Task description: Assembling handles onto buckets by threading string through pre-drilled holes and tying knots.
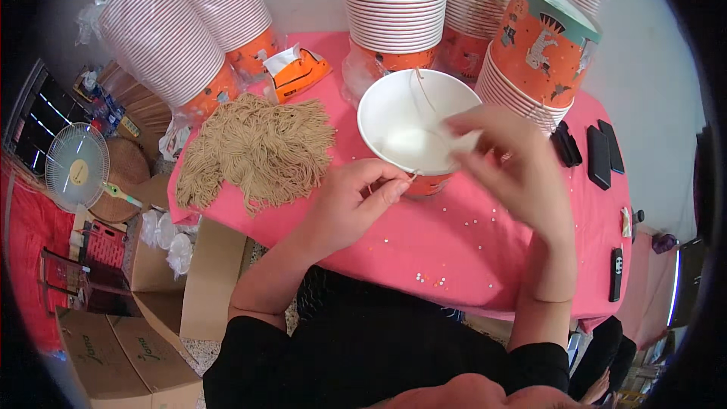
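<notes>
A paper bucket point(381, 115), white inside and orange outside, stands in front of me. At its near rim my left hand point(350, 203) is closed, thumb and forefinger pinching the end of a thin tan cord. A stretch of cord point(425, 92) hangs over the bucket's far rim and runs down inside. My right hand point(515, 170) hovers over the bucket's right side, smeared by motion; whether it holds anything is unclear. Left of the bucket lies a heap of tan cords point(254, 148). Small white and orange beads point(430, 280) are scattered near the table's front edge.
Tall stacks of paper buckets point(394, 4) line the back of the pink-covered table point(341, 257). An orange tissue pack point(301, 76) lies behind the cords. Phones point(598, 157) and a black remote-like device point(616, 273) lie at the right. Cardboard boxes point(216, 280) stand below left.
</notes>
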Available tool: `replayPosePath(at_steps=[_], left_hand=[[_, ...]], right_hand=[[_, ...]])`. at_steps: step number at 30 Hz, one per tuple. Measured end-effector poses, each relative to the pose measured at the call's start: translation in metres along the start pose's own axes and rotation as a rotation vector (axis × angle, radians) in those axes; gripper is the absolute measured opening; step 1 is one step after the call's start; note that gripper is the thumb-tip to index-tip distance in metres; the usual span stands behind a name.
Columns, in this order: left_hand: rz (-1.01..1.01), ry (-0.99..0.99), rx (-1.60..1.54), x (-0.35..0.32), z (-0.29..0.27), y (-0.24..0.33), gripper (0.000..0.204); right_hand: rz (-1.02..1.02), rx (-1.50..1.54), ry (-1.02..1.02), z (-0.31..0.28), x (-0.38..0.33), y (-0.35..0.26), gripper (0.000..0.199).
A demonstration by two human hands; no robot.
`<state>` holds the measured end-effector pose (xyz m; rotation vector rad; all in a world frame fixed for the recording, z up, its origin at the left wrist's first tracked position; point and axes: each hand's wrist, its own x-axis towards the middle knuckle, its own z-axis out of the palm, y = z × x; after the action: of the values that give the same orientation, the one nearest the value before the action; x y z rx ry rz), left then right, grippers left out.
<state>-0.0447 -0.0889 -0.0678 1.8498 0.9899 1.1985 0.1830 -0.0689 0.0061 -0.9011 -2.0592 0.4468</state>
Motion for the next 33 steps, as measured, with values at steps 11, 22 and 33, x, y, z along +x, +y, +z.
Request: replayPosePath(at_steps=[11,22,33], left_hand=[[0.118,0.012,0.177,0.01,0.001,0.018,0.011],[0.45,0.042,0.716,0.018,0.011,-0.002,0.016],[0.819,0.163,0.982,0.008,0.011,0.002,0.009]], right_hand=[[-0.073,0.05,-0.198,0.017,0.005,0.003,0.011],[-0.196,-0.125,-0.299,-0.001,0.014,0.035,0.007],[-0.281,-0.173,-0.363,0.004,0.006,0.021,0.01]])
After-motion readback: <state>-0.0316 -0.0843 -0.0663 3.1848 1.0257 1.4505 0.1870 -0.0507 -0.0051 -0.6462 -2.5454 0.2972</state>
